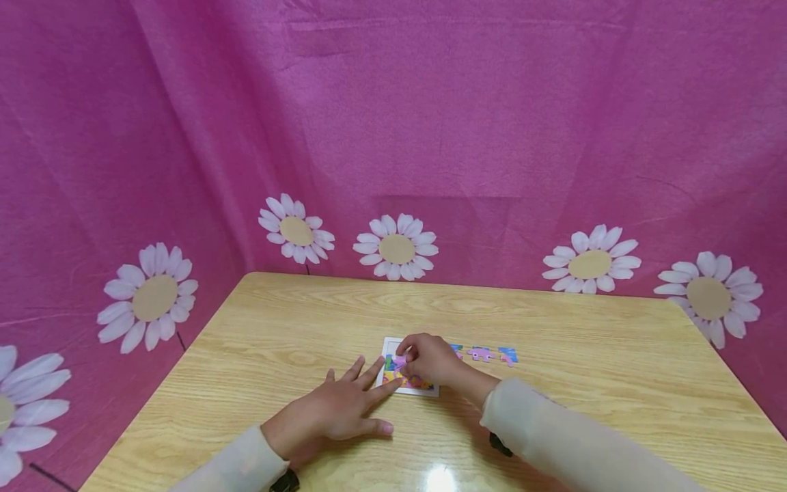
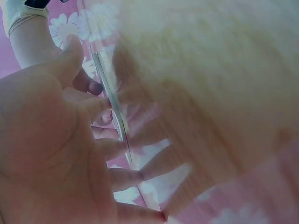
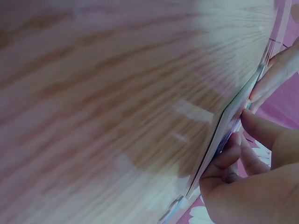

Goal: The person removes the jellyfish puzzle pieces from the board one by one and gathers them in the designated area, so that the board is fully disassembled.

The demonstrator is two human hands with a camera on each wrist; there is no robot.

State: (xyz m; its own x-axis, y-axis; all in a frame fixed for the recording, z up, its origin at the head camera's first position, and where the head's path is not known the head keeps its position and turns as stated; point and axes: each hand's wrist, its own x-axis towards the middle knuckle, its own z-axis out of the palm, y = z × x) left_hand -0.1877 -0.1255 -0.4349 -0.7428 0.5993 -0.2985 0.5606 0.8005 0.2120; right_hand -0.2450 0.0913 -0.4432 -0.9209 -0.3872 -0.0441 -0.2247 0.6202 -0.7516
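From the head view, a pink cloth (image 1: 430, 123) with daisies (image 1: 396, 249) stands along the table's (image 1: 295, 321) far and left edges. Three loose pieces (image 1: 481, 354) lie in a row on my right, just beside the tray (image 1: 424, 393), which sits well in from the table's far edge. My right hand (image 1: 432, 357) reaches over the tray's right edge, hiding part of it; its thumb and forefinger pinch a pink piece (image 1: 399, 361) above the tray's left half. My left hand (image 1: 347, 406) lies spread, its fingertips at the tray's near left corner.

From the left wrist, my fingers are splayed, and the tray shows as a thin strip.

From the right wrist, my bent fingers meet at the tray, largely hiding the piece.
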